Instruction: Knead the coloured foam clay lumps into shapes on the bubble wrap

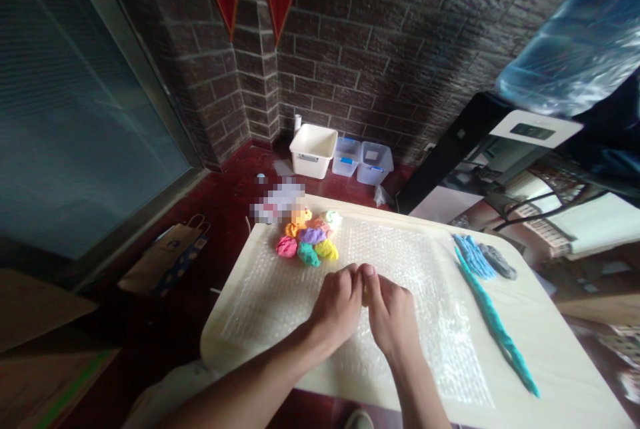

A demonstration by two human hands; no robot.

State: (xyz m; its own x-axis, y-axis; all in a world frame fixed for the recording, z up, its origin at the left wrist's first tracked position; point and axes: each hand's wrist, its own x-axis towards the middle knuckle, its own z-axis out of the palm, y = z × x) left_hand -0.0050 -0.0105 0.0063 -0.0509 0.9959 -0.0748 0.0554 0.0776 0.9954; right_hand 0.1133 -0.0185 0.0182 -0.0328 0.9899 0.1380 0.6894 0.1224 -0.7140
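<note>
Evidently, the 2 hands are at work close together above the middle of a bubble-wrap sheet (415, 249), which lies flat on the pale surface (560, 349). The left hand (341, 297) is curled with its knuckles toward the far side; the right hand (391, 309) meets it at the thumb, fingers folded inward. As to the grip, the fingers of both are pressed together at the meeting point; whether anything small is pinched between them cannot be told, since the hands' own backs hide it. Such a closed, two-sided hold would suit fine finger work, in this inspector's judgement. A cluster of soft coloured bundles, among them pink (287, 247), green (309, 254), purple (313, 236) and yellow (327, 250), sits beyond the left hand at the far left, presumably grouped there to be within reach yet out of the way. On the right, off the sheet, lie a long teal piece (495, 322), blue strands (474, 257) and a grey bundle (497, 261), apparently set apart from the cluster to leave the middle free.
</note>
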